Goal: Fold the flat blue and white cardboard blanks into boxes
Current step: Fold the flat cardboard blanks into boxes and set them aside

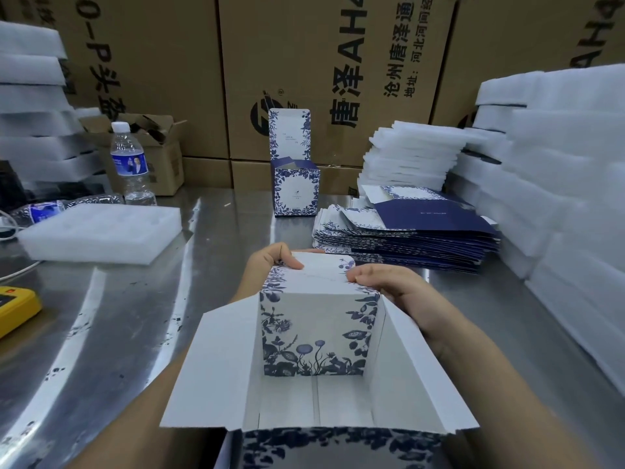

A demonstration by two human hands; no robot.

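- Head view, left hand [270,262]: thumb pressed on the far panel of the half-folded box [314,336], fingers curled behind it.
- Right hand [389,286]: fingers bent over that panel's right corner, seemingly pinching it.
- The half-folded box sits at the table's [135,316] near edge, side flaps spread wide.
- Flat blanks [406,238] lie stacked toward the right edge.

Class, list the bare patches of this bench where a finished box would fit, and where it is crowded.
Free: the steel table between the foam slab and the upright box, and the patch between the yellow device and the held box. Crowded: the right, filled by the stack of blanks and foam stacks.
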